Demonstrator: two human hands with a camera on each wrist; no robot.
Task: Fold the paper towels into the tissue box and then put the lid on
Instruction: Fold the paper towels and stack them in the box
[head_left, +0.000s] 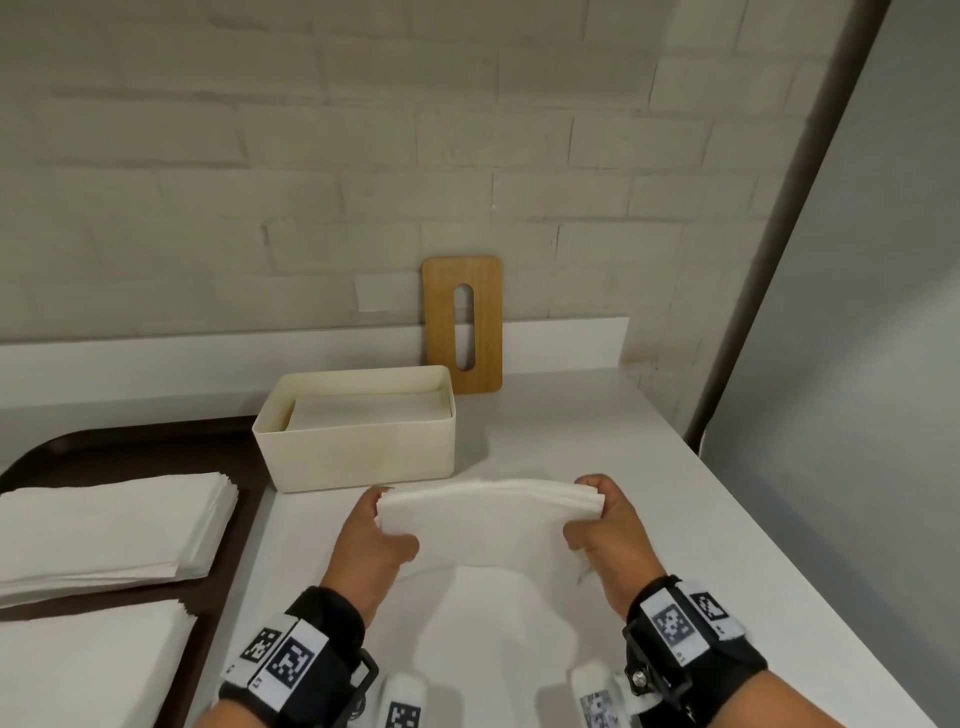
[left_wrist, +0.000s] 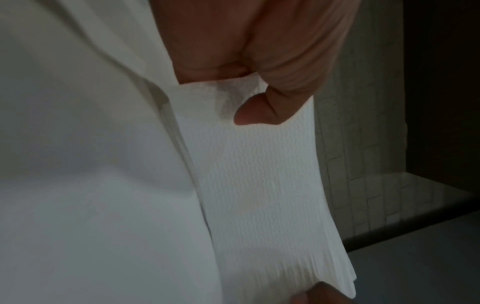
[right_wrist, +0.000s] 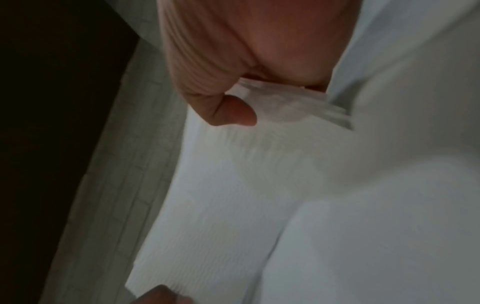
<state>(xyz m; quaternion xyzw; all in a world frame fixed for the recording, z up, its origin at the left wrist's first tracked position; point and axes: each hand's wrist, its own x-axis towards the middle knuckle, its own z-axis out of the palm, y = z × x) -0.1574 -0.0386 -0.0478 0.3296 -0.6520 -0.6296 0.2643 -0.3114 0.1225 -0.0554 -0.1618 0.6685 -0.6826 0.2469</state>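
Towels (head_left: 488, 519) held above the table (head_left: 597, 467) just in front of the box (head_left: 358, 447), left hand (head_left: 374, 540) and right hand (head_left: 602, 525) pinching opposite ends, likely to keep the stack from sagging. Box open, some towels already inside; lid (head_left: 462, 325) leans on the wall, clear of the opening.

The paper towels (head_left: 488, 525) were white, soft, finely ribbed paper. The lid (head_left: 462, 325) looked like matt wood, the box (head_left: 358, 447) smooth cream plastic, the counter (head_left: 597, 431) smooth.
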